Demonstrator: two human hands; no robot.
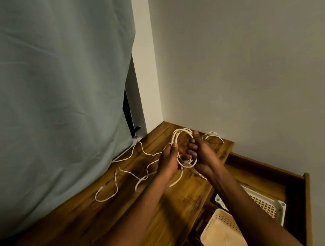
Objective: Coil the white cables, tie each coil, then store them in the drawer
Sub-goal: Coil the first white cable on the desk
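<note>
loose white cable (122,171) trails across the wooden tabletop (109,225) toward the grey-green curtain (46,87); perforated plastic baskets (223,238) sit in the open drawer (303,196) under my right arm. my left hand (167,162) and right hand (201,155) both curl around a white cable coil (181,139), thumbs seemingly pinching it. plain wall (251,46) behind.

Left hand (168,160) and right hand (201,155) both grip a white cable coil (180,136) above the wooden tabletop (109,225).
</note>
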